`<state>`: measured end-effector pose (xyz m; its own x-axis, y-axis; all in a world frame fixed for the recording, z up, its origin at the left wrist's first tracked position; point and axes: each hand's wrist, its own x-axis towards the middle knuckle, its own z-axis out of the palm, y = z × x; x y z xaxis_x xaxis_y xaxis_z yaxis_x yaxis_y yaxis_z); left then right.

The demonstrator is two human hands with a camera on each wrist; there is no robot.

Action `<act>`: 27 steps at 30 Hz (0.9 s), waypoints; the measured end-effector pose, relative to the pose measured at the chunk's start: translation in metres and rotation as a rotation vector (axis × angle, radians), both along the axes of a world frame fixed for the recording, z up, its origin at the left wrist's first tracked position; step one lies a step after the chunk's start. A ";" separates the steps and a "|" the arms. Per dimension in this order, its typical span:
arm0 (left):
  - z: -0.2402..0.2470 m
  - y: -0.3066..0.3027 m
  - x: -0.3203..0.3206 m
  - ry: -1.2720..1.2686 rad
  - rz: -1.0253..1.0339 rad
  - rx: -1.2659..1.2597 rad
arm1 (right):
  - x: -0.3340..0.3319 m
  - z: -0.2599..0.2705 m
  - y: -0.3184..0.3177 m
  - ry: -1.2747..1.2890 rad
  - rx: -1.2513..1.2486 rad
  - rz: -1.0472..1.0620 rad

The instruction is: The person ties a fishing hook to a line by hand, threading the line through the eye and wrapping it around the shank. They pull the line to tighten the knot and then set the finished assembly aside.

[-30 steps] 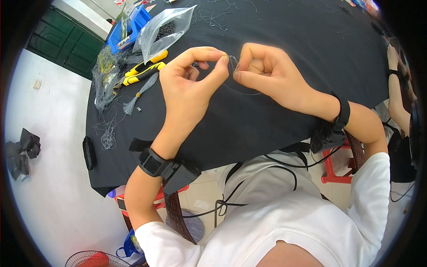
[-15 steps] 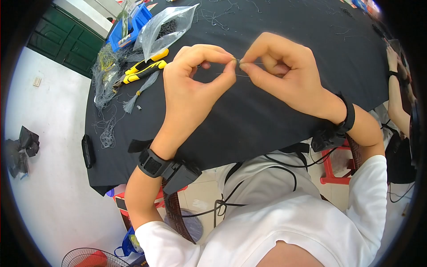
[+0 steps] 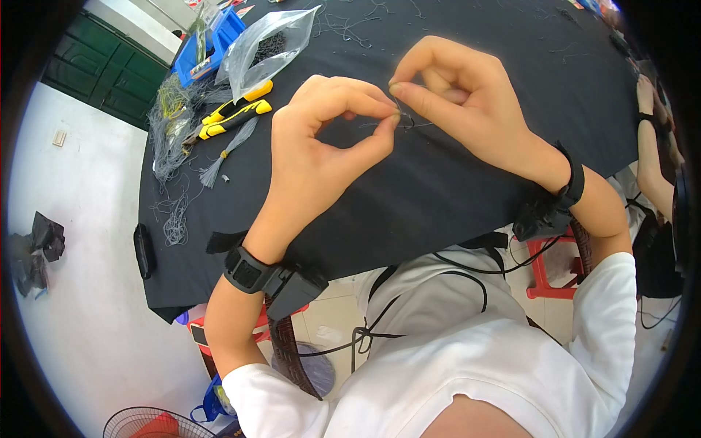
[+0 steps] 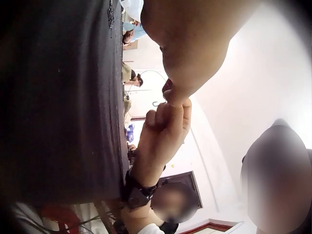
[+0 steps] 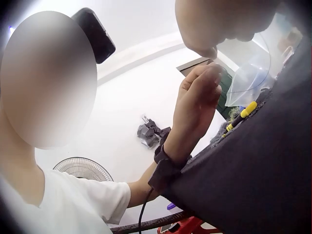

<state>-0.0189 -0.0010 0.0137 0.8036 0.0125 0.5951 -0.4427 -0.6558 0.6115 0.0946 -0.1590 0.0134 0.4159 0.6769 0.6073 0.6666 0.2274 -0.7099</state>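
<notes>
In the head view my left hand (image 3: pixel 328 135) pinches a small dark fish hook (image 3: pixel 410 123) between thumb and index finger, its bend poking out past the fingertips. The left wrist view shows the hook's curve (image 4: pixel 156 103) against the pale wall. Thin clear fishing line (image 3: pixel 423 125) runs by the hook, and a loop of the line (image 5: pixel 269 56) arcs below the hands in the right wrist view. Slightly above and to the right, my right hand (image 3: pixel 467 102) has thumb and index fingertips pinched together on the line's fine strand, with the other fingers curled.
On the black-covered table (image 3: pixel 438 197) at left lie pliers (image 3: pixel 234 128) with yellow-black handles, tangled line (image 3: pixel 169 139) and a tied bundle (image 3: pixel 226 157). Behind them are a clear bag (image 3: pixel 292 40) of small dark pieces and a blue bin (image 3: pixel 219 36). Another person's arm (image 3: pixel 646 146) rests at right.
Both hands first drew their fingertips together. Since then, the right hand has risen up and away from the left, and the hook now shows beyond the left fingertips.
</notes>
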 end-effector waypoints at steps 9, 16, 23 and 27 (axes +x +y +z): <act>-0.003 0.002 0.000 0.032 -0.023 -0.151 | 0.003 -0.007 0.002 0.394 -0.145 0.134; -0.011 -0.002 0.007 0.001 0.016 -0.558 | -0.007 -0.010 0.002 0.453 -0.186 0.175; -0.011 -0.004 0.007 0.020 -0.036 -0.659 | -0.015 -0.009 -0.001 -0.149 -0.113 0.040; -0.011 -0.003 0.007 0.040 -0.056 -0.608 | -0.016 -0.007 -0.002 -0.224 -0.042 0.018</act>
